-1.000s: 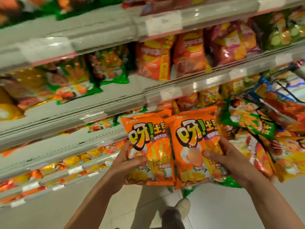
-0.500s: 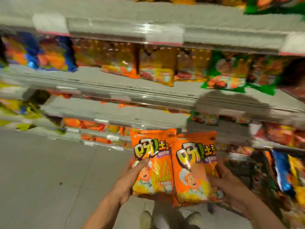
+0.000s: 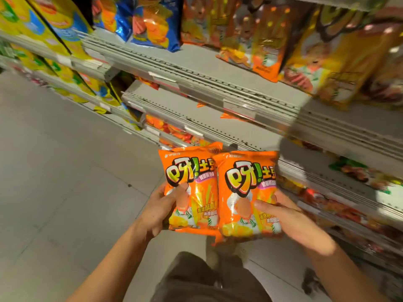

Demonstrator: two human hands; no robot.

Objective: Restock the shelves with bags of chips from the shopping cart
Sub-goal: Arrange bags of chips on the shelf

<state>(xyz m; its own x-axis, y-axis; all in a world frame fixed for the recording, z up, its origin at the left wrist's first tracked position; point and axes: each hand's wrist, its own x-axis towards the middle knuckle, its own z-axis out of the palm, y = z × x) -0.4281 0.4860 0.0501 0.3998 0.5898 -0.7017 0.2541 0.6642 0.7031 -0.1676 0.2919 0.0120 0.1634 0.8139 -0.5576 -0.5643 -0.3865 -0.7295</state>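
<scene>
2 orange bags of chips are in my hands, side by side, in front of the shelves and above the grey tiled floor [image 3: 65, 182]. My left hand [image 3: 161, 211] grips the left bag [image 3: 196, 182] at its lower left part: the thumb lies on the front of the bag and the other fingers go behind it. My right hand [image 3: 292, 221] grips the right bag [image 3: 246, 188] from its right side, with the thumb pressed on the front near the bottom and the fingers hidden behind. The right bag overlaps the edge of the left bag a little, so the 2 bags touch each other. Both bags stand upright with the printed side to me, and behind the right bag I see the edge of 1 more orange pack, but I cannot tell how many are there.

The grey metal shelves [image 3: 218, 68] run from the upper left to the right side. On the upper shelf stand tall orange and yellow bags [image 3: 268, 40], a blue bag [image 3: 152, 22] to the left of them, and yellow packs [image 3: 43, 20] at the far left. The front part of the middle shelf [image 3: 196, 114] is bare, with only a few orange corners visible deep inside. Lower shelves at the right hold more packs, which are blurred. At the bottom I see my dark trousers [image 3: 207, 280].
</scene>
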